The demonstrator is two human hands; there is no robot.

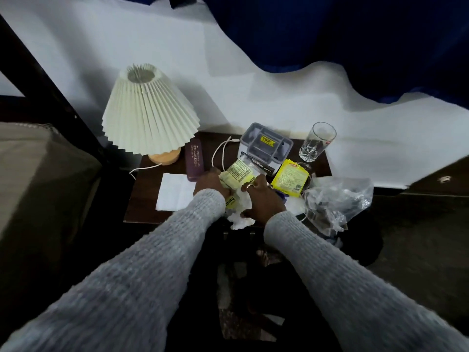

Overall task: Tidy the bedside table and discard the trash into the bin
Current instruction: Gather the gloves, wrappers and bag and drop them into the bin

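Bedside table (145, 196): fingers (215, 173) of left hand (210, 185) and right hand (264, 200) grip yellow wrapper (237, 174) near "OPTICALS" case (194, 158).

Both arms wear long sleeves of pale grey ribbed knit, fuzzy and faintly flecked with darker grey; the left sleeve (142, 262) ends in a close cuff just behind the left grip (209, 182); the right sleeve (342, 275) ends the same way just behind the right grip (264, 199); a thin, pale ring (249, 186) circles one finger of the right grip.
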